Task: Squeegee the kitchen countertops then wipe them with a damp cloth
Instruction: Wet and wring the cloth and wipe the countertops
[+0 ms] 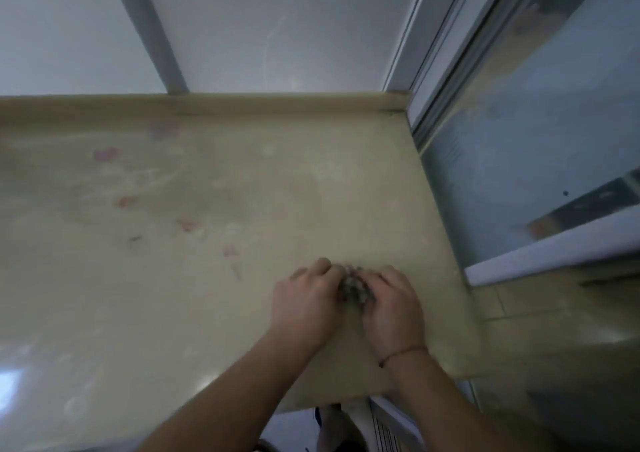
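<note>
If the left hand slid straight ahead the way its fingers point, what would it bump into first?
Probably nothing soon. The left hand points toward the back of the countertop, and that stretch looks bare except for faint marks. The first solid thing seems to be the raised back edge under the wall, though blur makes the exact line uncertain.

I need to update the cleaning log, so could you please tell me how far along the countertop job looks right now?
Little looks finished: the beige countertop still carries pink stains and whitish smears. In hand: the left hand and right hand together grip a small grey bunched item, possibly the cloth, too blurred to confirm, near the counter's front right. No squeegee is in view. Left: wiping the stained stretch at the left.
</note>
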The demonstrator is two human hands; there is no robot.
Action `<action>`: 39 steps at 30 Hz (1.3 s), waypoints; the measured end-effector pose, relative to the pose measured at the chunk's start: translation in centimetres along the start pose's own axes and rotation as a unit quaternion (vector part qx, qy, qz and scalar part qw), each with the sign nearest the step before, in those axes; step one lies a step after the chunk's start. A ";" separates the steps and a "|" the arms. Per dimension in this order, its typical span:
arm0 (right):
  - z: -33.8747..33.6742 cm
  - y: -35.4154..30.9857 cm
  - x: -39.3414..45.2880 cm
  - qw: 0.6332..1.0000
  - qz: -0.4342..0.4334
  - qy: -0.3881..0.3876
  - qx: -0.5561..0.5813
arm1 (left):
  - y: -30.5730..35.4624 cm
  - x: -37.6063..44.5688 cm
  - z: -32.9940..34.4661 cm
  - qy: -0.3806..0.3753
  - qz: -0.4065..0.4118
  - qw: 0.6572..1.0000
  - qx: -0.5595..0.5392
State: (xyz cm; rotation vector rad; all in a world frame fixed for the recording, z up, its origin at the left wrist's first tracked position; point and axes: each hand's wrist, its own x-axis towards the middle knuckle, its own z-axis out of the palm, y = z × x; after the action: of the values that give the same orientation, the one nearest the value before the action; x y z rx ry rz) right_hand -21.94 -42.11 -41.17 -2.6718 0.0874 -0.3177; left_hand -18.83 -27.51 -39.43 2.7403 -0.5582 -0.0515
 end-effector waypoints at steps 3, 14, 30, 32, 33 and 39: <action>1.7 1.6 9.6 0.999 0.023 0.008 0.021 | -0.9 9.2 -0.3 0.002 -0.046 0.999 -0.004; 5.4 6.7 35.2 0.982 -0.035 -0.041 -0.181 | -2.0 31.1 -1.1 0.049 -0.053 0.994 0.086; -1.7 7.0 19.5 0.941 0.027 -0.192 -0.277 | 5.9 18.6 1.5 -0.047 0.042 0.998 -0.007; -2.9 6.4 15.3 0.941 0.030 -0.201 -0.270 | 7.0 14.7 1.2 -0.071 0.052 0.996 -0.023; -3.6 6.2 13.0 0.940 0.037 -0.206 -0.268 | 7.7 12.6 1.2 -0.084 0.053 0.994 -0.037; -7.2 4.7 0.3 0.931 0.081 -0.236 -0.265 | 11.6 1.6 1.9 -0.115 0.091 0.986 -0.079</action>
State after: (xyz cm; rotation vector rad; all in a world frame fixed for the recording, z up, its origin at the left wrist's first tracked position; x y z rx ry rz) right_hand -23.44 -49.40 -36.92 -3.1592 0.2745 0.4732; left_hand -21.87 -38.73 -37.27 2.5332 -0.8268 -0.3551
